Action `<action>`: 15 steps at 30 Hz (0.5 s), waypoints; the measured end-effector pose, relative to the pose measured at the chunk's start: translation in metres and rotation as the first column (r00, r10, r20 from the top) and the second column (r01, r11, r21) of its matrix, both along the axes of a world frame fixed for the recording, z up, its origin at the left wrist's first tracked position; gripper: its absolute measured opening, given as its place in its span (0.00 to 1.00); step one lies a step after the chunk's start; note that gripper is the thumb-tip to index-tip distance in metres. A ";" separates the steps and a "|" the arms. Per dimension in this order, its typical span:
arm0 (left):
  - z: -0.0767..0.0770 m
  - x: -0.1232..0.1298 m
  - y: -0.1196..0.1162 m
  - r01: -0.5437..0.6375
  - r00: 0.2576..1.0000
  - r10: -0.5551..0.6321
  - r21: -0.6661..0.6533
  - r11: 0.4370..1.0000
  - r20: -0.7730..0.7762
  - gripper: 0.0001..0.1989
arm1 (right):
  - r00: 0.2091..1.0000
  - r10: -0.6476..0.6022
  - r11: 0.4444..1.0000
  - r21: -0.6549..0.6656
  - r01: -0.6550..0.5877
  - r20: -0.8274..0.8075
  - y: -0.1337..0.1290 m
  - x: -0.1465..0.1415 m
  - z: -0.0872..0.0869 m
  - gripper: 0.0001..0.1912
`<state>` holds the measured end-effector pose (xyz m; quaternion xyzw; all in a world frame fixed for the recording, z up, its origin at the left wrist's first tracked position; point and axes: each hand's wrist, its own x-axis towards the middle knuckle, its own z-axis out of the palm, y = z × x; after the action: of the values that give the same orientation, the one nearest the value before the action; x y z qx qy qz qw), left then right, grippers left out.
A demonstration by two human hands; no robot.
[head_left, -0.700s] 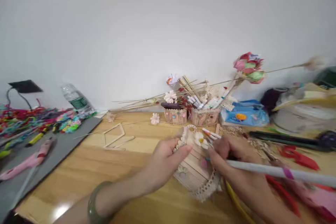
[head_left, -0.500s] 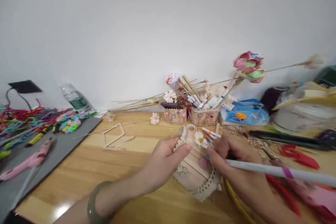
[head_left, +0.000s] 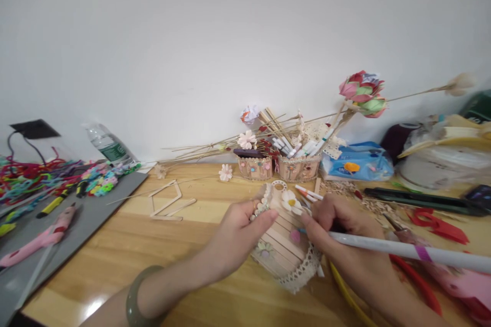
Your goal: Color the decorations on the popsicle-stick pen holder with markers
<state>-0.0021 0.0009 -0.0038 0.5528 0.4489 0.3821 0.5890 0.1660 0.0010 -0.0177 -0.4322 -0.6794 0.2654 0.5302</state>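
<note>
My left hand is closed on the upper left edge of a craft-stick panel, its thumb lying across the front. Lace runs along the panel's lower edge, and a white flower with a yellow centre sits near its top. A greenish flower decorates the left side. In my right hand is a long white marker with a purple band. Its blue tip points at a pink round spot on the panel; whether they touch I cannot tell.
Behind the panel stand two decorated stick baskets with markers and flowers. A blue packet, wood shavings, red ribbon and a pink glue gun lie to the right. Leftward are loose sticks, a grey mat and another pink glue gun.
Both hands stay almost in place, with the panel and marker still held. The view has shifted very slightly and is sharper now.
</note>
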 end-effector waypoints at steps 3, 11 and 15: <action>0.000 0.000 0.001 -0.013 0.999 0.013 0.009 1.000 -0.035 0.18 | 1.000 0.017 1.000 -0.016 -0.017 -0.013 0.000 0.000 0.000 0.17; 0.000 0.002 0.000 -0.026 0.997 0.026 0.005 1.000 -0.068 0.19 | 1.000 0.014 0.999 -0.045 -0.014 -0.009 0.001 0.000 0.000 0.16; 0.000 0.001 0.001 -0.027 0.996 0.027 0.010 1.000 -0.081 0.18 | 1.000 0.008 1.000 -0.020 -0.008 0.003 0.001 0.001 0.002 0.17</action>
<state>-0.0014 0.0016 -0.0035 0.5643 0.4784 0.3691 0.5626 0.1668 0.0015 -0.0157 -0.4353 -0.6791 0.2737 0.5239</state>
